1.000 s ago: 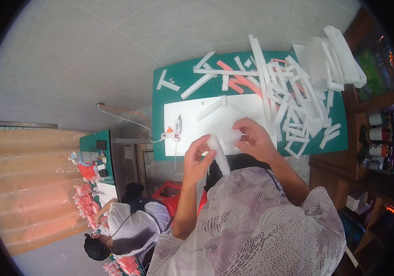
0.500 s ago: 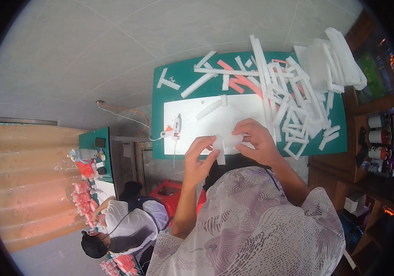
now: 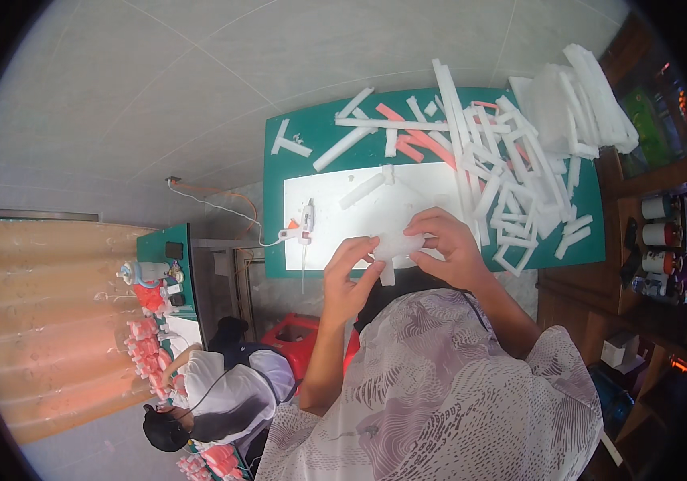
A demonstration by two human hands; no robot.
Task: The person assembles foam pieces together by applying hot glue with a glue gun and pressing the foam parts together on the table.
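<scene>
Between both hands, over the near edge of the white board (image 3: 323,248), is a pale white foam piece (image 3: 399,244). A narrow foam strip (image 3: 389,277) sticks out below it, toward me. My left hand (image 3: 349,276) pinches the foam's left side with thumb and fingers. From the right, my right hand (image 3: 449,250) grips the other side, thumb low and fingers above. White foam on the white board makes the outline hard to see, and I cannot tell whether the two pieces are joined.
A glue gun (image 3: 305,224) with a cord rests on the board's left, near a loose foam strip (image 3: 363,192). White foam strips (image 3: 512,184) and pink ones (image 3: 433,143) pile on the green table (image 3: 299,167). Foam sheets (image 3: 576,108) stand far right. Another person (image 3: 231,385) sits at left.
The foam between my fingers has shifted slightly, and the wider piece now shows as one broad patch above the strip. Both hands have stayed nearly in place, still gripping.
</scene>
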